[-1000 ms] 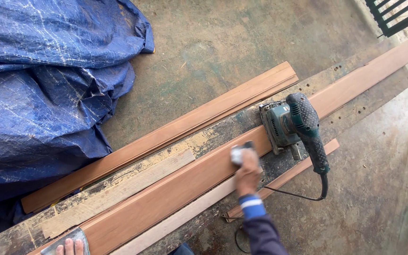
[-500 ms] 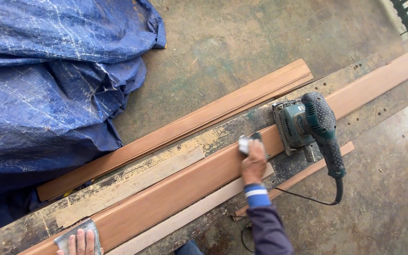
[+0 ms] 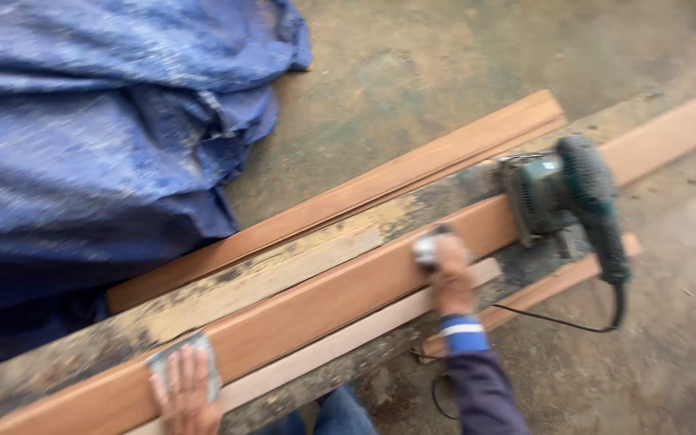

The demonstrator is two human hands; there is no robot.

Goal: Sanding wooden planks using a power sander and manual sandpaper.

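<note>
Both hands press grey sanding pads flat: left hand (image 3: pixel 185 387), right hand (image 3: pixel 449 270) on the reddish plank (image 3: pixel 324 302); stroke best along the grain.

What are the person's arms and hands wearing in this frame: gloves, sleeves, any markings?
Both hands are bare, with no gloves. The right hand comes out of a dark navy long sleeve that ends in a brighter blue cuff with a thin pale stripe across it. Only the fingers of the left hand show at the bottom edge; no sleeve is visible there. The frame is motion-blurred, so finer detail cannot be made out.
</note>
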